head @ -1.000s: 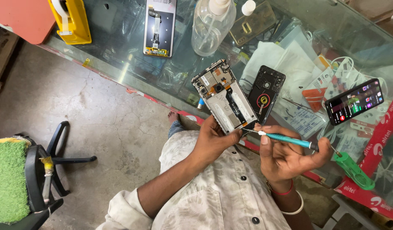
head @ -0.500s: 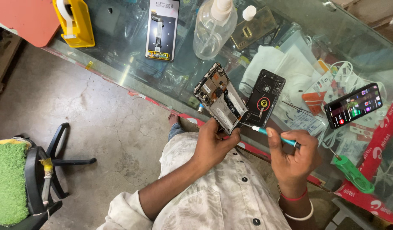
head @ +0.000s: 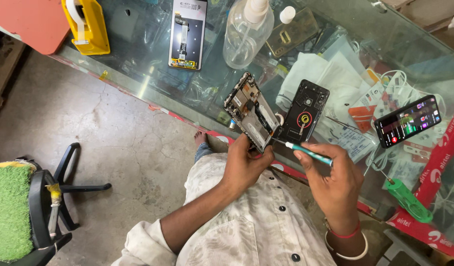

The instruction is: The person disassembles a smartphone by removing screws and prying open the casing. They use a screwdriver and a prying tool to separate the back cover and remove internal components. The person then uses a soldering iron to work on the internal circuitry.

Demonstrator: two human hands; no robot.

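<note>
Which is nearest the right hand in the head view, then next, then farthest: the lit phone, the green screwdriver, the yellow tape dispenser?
From the right hand:
1. Green screwdriver, just to its right on the glass counter.
2. Lit phone, up and to the right.
3. Yellow tape dispenser, far across at the counter's top left corner.

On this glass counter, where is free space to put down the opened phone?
One bare patch lies between the yellow tape dispenser and the loose phone screen. Another lies below that screen, toward the glass counter edge. Right of the spray bottle it is crowded: white packets, cables, a lit phone.
</note>
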